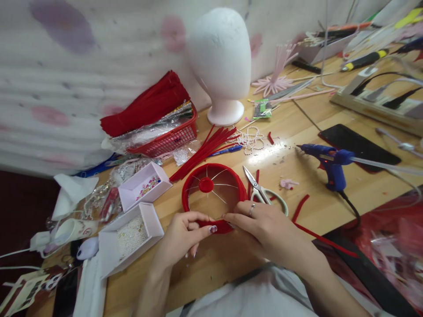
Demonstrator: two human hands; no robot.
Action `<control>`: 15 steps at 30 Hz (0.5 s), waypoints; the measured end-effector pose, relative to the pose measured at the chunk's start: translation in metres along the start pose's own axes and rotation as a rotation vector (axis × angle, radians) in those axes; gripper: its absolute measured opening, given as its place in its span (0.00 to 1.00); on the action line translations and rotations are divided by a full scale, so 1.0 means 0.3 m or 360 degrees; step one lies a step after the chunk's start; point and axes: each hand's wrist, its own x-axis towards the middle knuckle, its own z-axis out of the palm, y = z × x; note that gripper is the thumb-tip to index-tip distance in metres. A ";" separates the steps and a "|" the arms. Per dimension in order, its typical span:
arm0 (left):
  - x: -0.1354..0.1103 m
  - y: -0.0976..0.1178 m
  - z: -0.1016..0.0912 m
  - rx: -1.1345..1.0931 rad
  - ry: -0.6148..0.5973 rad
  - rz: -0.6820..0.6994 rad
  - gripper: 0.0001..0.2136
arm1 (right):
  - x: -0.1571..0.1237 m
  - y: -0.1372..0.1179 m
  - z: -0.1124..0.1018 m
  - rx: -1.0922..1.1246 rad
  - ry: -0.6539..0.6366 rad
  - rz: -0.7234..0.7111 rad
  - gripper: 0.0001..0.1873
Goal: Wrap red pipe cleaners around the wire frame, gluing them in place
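Observation:
A red wire-spoked ring (pixel 211 187) lies on the wooden table (pixel 297 185) in front of me. My left hand (pixel 185 237) pinches a red fuzzy strip (pixel 220 226) at the ring's near rim. My right hand (pixel 261 229), with a ring on one finger, presses its fingertips on the same strip from the right. Both hands are closed on the strip. Scissors (pixel 264 193) lie just behind my right hand.
A blue glue gun (pixel 327 160) stands at the right beside a black phone (pixel 357 147). A white foam head (pixel 223 61) is at the back. A red basket (pixel 165 136), loose red strips (pixel 205 152) and two white bead boxes (pixel 132 211) are on the left.

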 end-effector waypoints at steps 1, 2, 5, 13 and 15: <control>0.002 0.000 -0.004 -0.0011 -0.0034 0.0007 0.22 | -0.001 0.001 0.001 -0.0005 0.0001 0.0004 0.13; 0.004 0.000 -0.007 -0.0020 -0.0058 0.0019 0.23 | -0.001 0.002 0.002 -0.0009 0.0001 0.0002 0.12; 0.006 0.003 -0.006 -0.0046 -0.0079 0.0073 0.23 | 0.000 0.006 0.004 -0.0014 -0.0012 0.0007 0.12; -0.004 0.028 0.006 0.0012 -0.0076 0.0057 0.25 | 0.000 0.013 0.006 0.0020 -0.0030 -0.0003 0.12; -0.002 0.034 0.003 0.0048 -0.0076 0.0041 0.24 | -0.003 0.016 0.011 0.0025 -0.0023 -0.0002 0.11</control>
